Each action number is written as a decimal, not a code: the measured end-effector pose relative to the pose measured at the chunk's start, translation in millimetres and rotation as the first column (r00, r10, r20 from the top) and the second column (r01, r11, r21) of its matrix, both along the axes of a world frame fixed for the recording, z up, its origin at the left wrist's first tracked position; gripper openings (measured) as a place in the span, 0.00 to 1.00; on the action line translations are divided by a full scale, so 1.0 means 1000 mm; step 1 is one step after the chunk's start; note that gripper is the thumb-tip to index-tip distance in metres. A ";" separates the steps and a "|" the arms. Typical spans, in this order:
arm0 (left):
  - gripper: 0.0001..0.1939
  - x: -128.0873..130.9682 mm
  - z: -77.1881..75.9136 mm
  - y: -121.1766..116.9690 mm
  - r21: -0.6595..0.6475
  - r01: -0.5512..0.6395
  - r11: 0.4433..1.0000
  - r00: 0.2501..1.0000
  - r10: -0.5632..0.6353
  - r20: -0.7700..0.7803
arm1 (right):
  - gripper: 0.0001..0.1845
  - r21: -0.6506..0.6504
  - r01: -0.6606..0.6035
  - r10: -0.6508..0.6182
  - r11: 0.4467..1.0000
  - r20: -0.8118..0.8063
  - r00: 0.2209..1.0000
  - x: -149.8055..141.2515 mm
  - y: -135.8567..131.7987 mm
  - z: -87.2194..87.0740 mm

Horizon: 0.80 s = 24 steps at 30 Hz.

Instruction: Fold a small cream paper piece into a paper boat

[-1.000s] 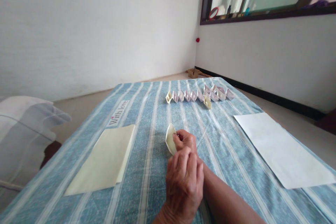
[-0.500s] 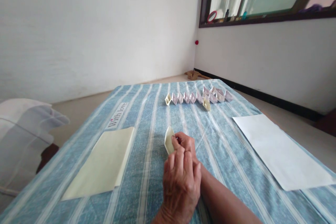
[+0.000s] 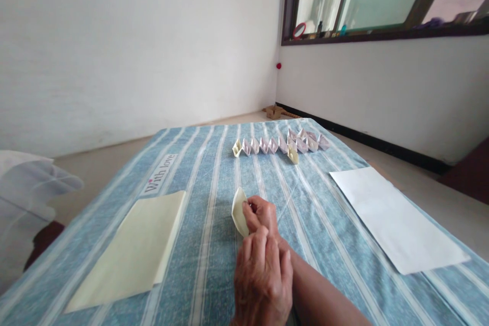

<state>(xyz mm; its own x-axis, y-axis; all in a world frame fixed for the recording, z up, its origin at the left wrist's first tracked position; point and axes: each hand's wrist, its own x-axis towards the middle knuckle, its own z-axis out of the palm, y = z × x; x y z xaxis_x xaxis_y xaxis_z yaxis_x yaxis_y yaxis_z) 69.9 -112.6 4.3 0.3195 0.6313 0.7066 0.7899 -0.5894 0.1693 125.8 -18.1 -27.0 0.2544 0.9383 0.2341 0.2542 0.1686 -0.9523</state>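
On striped cloth [image 3: 179,285], "With love" lettering [image 3: 160,172], right fingers [image 3: 250,218] pinching folded paper [image 3: 238,213]

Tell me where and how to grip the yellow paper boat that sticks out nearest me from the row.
Probably best: pinch the near end of the yellow paper boat, coming from your side. That end juts out free, while pale lilac boats crowd its far end.
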 end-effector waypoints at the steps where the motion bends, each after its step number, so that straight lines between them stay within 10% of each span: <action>1: 0.05 0.001 -0.002 -0.002 -0.008 0.021 1.000 1.000 -0.021 0.016 | 0.11 -0.001 -0.002 0.002 1.000 0.005 1.000 0.000 0.001 0.000; 24: 0.08 -0.003 -0.004 0.002 0.003 -0.001 1.000 1.000 0.001 0.015 | 0.12 -0.030 -0.036 0.037 0.999 0.001 0.999 0.001 0.003 -0.001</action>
<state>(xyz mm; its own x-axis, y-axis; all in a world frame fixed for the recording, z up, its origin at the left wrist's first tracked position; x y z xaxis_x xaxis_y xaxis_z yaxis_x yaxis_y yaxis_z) 67.2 -111.0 -0.1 0.3084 0.6293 0.7134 0.7879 -0.5892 0.1792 127.1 -15.4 -28.3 0.2196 0.9535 0.2064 0.2495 0.1497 -0.9567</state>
